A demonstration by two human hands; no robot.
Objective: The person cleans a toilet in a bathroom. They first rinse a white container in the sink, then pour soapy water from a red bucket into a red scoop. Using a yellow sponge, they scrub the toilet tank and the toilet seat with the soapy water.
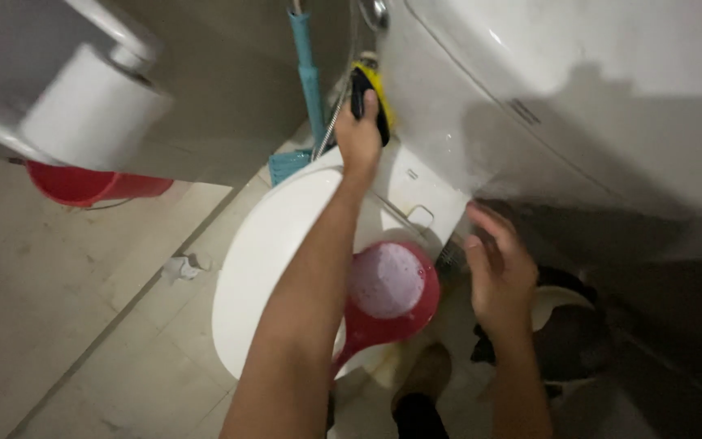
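Brush (370,96) upright in left hand (358,138)

Dim, soft-focus view; heavy shadow lower right

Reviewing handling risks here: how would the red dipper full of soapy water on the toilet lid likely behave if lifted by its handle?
The red dipper looks nearly full of foamy liquid, so it is probably heavy for its size and apt to slosh. It sits on the curved toilet lid, so a nudge might slide or tip it. Its plastic looks rigid.
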